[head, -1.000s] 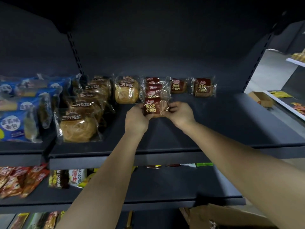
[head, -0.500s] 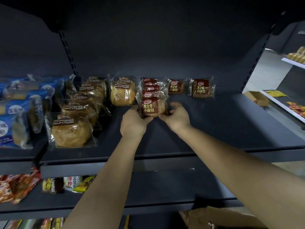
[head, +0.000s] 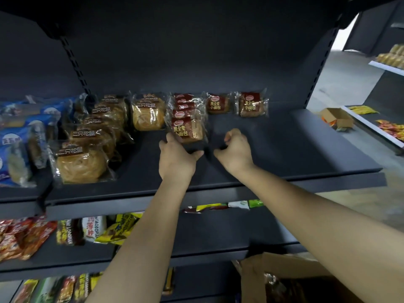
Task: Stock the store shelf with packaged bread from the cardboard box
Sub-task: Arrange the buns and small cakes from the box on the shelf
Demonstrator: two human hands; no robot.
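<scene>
On the dark metal shelf [head: 284, 145], the red-labelled clear-wrapped bread packet [head: 188, 130] now stands fronting its row. My right hand [head: 237, 149] has let go, fingers loosely curled and empty; my left hand [head: 177, 159] just touches its corner, fingers not gripping. Placement looks done; brown cardboard box [head: 306, 267] next.

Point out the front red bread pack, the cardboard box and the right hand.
front red bread pack [head: 187, 130]: head view, middle of its front label.
cardboard box [head: 282, 266]: head view, its open top flap.
right hand [head: 237, 150]: head view, back of the hand.
</scene>
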